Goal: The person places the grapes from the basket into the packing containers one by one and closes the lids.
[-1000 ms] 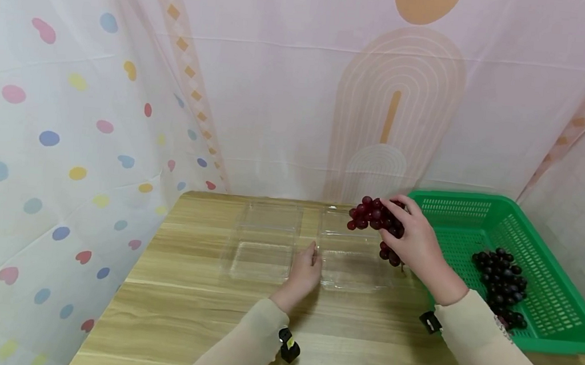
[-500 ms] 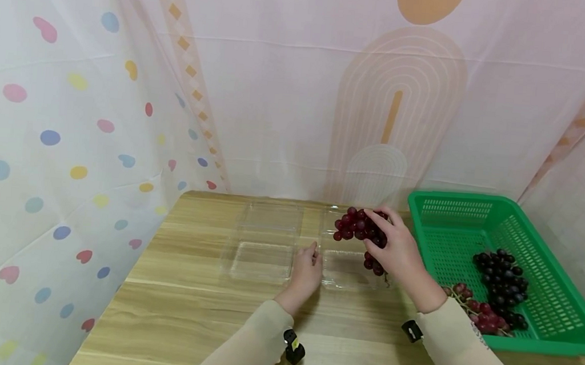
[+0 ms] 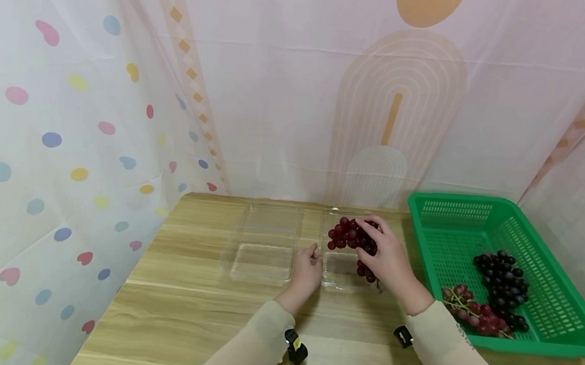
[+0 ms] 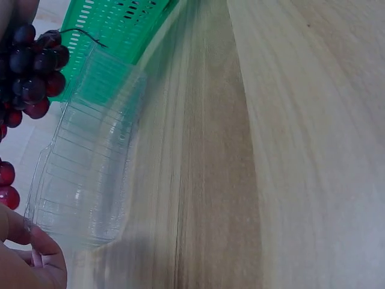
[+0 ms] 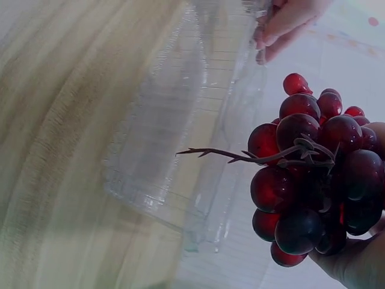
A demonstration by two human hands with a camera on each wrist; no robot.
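Note:
My right hand (image 3: pixel 389 262) grips a bunch of dark red grapes (image 3: pixel 342 236) above a clear plastic box (image 3: pixel 338 269). In the right wrist view, a bare brown stem (image 5: pixel 228 155) sticks out of the bunch, and the grapes hang apart from the box. My left hand (image 3: pixel 307 272) pinches the near left rim of that box between thumb and fingers, as the left wrist view shows at the fingertips (image 4: pixel 45 244). A second clear plastic box (image 3: pixel 262 263) lies to the left of this hand. The right hand's fingers are partly hidden behind the grapes in its wrist view.
At the right stands a green slotted basket (image 3: pixel 542 346). It holds a bunch of black grapes (image 3: pixel 503 282) and a bunch of lighter red grapes (image 3: pixel 485 321). A patterned curtain (image 3: pixel 277 118) hangs behind the wooden table (image 3: pixel 180 300).
My right hand has carried the dark red grapes left and lower, over the right-hand box. The red bunch in the basket has come into view. My left hand stays nearly still.

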